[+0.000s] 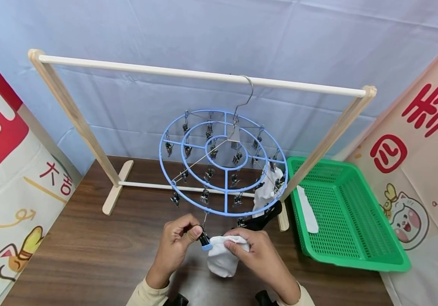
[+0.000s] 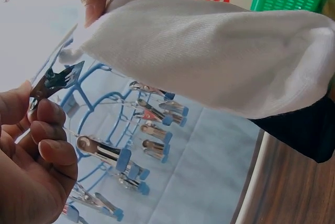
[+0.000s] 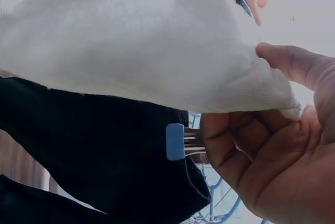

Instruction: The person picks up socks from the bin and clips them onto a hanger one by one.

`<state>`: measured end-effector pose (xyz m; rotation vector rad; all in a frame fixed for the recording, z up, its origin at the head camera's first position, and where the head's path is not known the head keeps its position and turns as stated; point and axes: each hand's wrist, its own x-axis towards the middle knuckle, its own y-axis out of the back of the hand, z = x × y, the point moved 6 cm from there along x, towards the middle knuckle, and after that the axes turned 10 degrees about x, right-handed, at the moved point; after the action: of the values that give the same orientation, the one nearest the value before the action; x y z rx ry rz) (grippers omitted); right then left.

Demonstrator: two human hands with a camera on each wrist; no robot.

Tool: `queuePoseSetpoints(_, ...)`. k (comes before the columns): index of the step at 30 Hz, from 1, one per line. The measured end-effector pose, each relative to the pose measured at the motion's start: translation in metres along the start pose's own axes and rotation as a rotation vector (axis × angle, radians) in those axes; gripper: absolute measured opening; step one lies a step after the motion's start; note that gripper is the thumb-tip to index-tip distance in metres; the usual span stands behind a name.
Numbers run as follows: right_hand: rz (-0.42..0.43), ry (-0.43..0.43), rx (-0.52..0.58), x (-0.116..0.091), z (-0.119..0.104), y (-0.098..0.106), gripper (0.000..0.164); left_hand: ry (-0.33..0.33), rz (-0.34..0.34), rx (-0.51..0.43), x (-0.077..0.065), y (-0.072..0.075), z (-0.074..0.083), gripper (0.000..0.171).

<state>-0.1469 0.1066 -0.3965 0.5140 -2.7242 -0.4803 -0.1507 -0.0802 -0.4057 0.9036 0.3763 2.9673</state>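
Observation:
My left hand pinches a metal clip between thumb and fingers. That clip hangs from the front of a round blue drying hanger, and its blue tip is right at the edge of a white sock. My right hand holds the sock by its upper edge, thumb on the near side. In the left wrist view the sock stretches sideways, its corner close to the clip. Behind it, a black sock hangs from another blue-tipped clip.
The hanger hooks over a white rail on a wooden stand. Several clips dangle beneath its rings. Another white sock hangs at the right. Beside the stand, a green basket holds a white sock.

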Motion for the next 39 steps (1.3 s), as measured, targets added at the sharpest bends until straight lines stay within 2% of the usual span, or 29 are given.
queuePoseSetpoints(12,-0.045,0.056,-0.002,0.005,-0.005,-0.009,0.007,0.006,-0.001,-0.008,0.001,0.0,0.0,0.022)
queuePoseSetpoints(19,-0.075,0.045,-0.003,0.007,-0.004,-0.015,0.007,0.015,-0.011,-0.014,0.002,-0.001,-0.002,0.022)
queuePoseSetpoints(22,-0.078,0.041,-0.012,0.008,-0.004,-0.017,0.007,-0.018,-0.003,-0.023,0.003,-0.001,0.0,0.021)
queuePoseSetpoints(26,-0.081,0.014,-0.001,0.009,-0.004,-0.019,0.007,-0.02,0.0,-0.024,0.003,0.0,0.0,0.021)
queuePoseSetpoints(29,-0.083,-0.001,0.01,0.008,-0.003,-0.02,0.008,0.005,-0.001,-0.014,0.002,0.001,-0.003,0.021)
queuePoseSetpoints(33,-0.095,0.033,0.011,0.006,-0.003,-0.021,0.01,0.028,-0.001,-0.001,0.001,0.002,-0.006,0.021)
queuePoseSetpoints(36,-0.106,0.057,0.018,0.005,-0.003,-0.021,0.012,0.032,-0.003,-0.005,0.0,0.002,-0.007,0.021)
queuePoseSetpoints(39,-0.111,0.039,0.038,0.004,-0.002,-0.02,0.012,0.033,-0.008,-0.017,0.001,0.002,-0.008,0.021)
